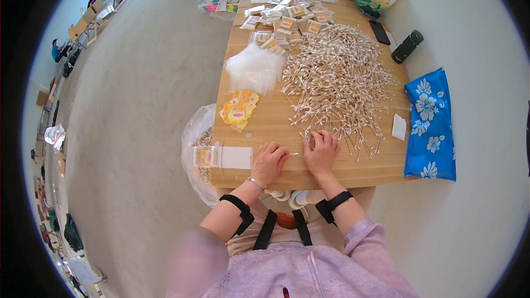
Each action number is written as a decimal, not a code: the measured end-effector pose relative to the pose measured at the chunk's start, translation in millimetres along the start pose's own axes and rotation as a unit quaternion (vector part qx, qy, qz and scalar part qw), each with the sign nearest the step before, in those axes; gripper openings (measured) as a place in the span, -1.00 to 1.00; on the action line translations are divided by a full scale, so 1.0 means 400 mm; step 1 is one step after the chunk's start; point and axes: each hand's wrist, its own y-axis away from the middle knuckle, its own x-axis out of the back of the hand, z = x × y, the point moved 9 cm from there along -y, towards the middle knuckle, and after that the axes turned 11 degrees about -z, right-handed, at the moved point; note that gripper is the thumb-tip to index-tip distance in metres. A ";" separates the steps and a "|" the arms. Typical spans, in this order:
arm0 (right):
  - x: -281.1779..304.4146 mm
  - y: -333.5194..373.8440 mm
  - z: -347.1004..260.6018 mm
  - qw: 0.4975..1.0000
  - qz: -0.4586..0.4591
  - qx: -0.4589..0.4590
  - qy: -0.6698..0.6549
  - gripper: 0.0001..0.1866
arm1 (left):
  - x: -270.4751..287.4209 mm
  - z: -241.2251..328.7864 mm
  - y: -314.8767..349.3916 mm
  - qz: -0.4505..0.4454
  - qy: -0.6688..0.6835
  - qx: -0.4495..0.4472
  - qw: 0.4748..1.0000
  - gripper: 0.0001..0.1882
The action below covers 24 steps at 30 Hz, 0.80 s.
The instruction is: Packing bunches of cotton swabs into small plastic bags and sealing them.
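Near the table's front edge, my left hand (pixel 269 161) is closed in a pinch on a cotton swab (pixel 296 155), whose white tip shows in the gap between my hands. My right hand (pixel 322 153) curls its fingers down at the near edge of a big heap of cotton swabs (pixel 339 74); a few swabs show at its fingertips, and its palm side is hidden. Left of my left hand lies a white rectangular card (pixel 237 158). Beside that card is a clear pack of swabs with a yellow label (pixel 205 157), at the table's left edge.
Yellow labels (pixel 238 111) and clear plastic bags (pixel 255 69) lie on the left side. Filled packs (pixel 287 22) are piled farther back. A phone (pixel 379 32), dark bottle (pixel 407 47) and blue flowered pouch (pixel 430 124) line the right. A plastic bag (pixel 190 138) hangs at the left edge.
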 end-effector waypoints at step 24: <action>-0.003 0.022 0.031 0.997 -0.033 0.068 -0.022 -0.79 | 0.006 -0.017 0.006 0.057 -0.015 0.034 0.998 -0.85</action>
